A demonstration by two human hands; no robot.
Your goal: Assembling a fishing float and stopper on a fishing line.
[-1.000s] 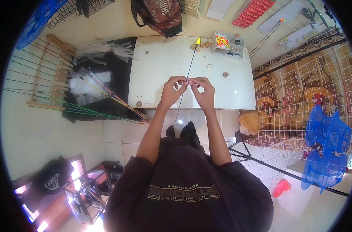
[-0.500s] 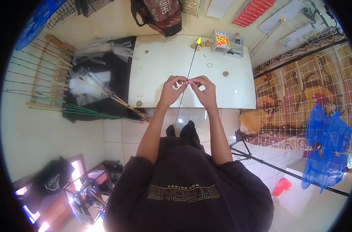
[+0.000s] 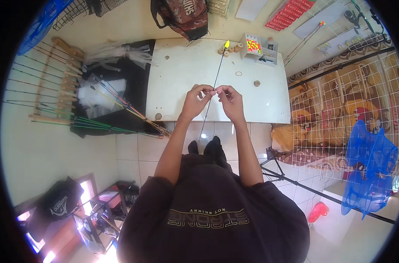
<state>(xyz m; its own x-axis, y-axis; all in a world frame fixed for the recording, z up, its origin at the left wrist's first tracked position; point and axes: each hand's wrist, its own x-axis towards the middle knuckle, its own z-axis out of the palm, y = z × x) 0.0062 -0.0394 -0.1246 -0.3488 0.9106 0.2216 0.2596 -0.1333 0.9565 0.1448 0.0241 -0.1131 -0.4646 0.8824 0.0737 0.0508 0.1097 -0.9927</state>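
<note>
A thin dark rod with a yellow bulb-shaped tip slants over the near part of the white table. Its upper end points to the far side, and its lower end passes the front edge above the floor. My left hand pinches the rod between thumb and fingertips near its middle. Right beside it, my right hand has thumb and forefinger pressed together at the rod. Whatever lies between those right fingertips is too small to make out.
Wooden spools and a white organizer box of bright small pieces stand at the table's far side. One spool sits farther right. Bundled coloured rods lie left on black cloth. A wire grid stands at right.
My right hand has turned a little, and its fingertips have shifted slightly along the rod. The left hand stays on the rod at nearly the same place.
</note>
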